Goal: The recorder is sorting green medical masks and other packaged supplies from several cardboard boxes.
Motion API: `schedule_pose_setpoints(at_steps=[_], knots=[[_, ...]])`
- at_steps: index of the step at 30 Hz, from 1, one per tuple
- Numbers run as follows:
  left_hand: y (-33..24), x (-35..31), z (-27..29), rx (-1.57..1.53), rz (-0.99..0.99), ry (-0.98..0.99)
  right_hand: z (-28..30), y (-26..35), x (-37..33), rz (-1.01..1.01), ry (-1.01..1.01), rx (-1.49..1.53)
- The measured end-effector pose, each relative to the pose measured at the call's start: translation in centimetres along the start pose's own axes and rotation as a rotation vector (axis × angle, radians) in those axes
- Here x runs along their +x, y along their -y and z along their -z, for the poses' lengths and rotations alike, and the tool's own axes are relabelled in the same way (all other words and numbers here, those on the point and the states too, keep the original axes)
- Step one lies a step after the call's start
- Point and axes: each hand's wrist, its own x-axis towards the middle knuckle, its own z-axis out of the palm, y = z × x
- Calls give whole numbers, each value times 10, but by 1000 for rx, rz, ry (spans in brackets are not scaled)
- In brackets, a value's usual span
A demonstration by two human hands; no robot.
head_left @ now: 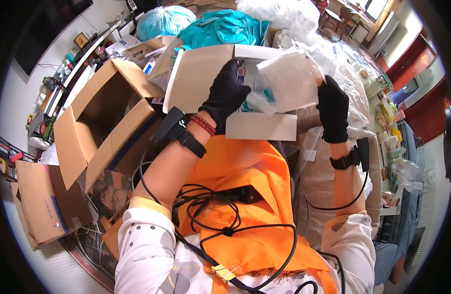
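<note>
Both gloved hands grip a clear plastic packet (286,81) above the open white box (206,78). The left hand (226,93) fingers pinch its lower left edge; the right hand (333,108) fingers clamp its right edge.

Both gloved hands are raised, left hand (226,93) and right hand (332,109) each closed in a grip.

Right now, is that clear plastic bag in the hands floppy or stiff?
Probably floppy: the clear plastic bag crinkles and sags between the left hand and right hand. Likely light, since fingertips alone lift it. Its glossy film may be slippery.
</note>
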Motion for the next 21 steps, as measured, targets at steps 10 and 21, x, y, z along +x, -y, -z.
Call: schedule_pose_setpoints(at_steps=[10,21], knots=[[-11,14,-12,-656,117,530,11,-26,-13,-421,95,496],[-39,-2,-26,-510,15,392,-11,-55,-59,-584,-40,728]])
